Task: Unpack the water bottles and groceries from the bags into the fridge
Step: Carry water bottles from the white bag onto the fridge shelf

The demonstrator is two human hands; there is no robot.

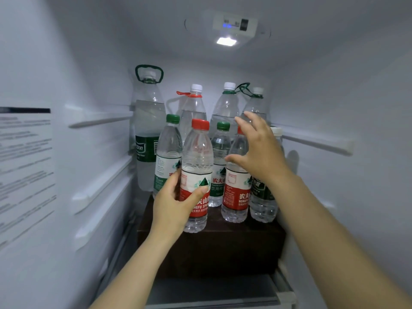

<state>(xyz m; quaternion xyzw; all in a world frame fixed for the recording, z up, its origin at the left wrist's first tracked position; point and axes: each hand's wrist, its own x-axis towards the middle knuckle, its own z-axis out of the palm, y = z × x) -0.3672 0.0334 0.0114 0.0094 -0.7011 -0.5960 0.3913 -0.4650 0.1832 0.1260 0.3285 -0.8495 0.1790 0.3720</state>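
A dark box sits on the floor of the fridge and carries the water bottles. At the box's front left edge, the left hand curls round the label of a red-capped bottle, which stands upright. Above the box's right half, the right hand has its fingers spread and holds nothing; I cannot tell whether it touches the second red-labelled bottle behind it. Two green-capped bottles and a dark-labelled bottle stand mid-box. Along the box's back edge stand four large bottles, the leftmost with a green carry handle. High above the box, a ceiling light glows.
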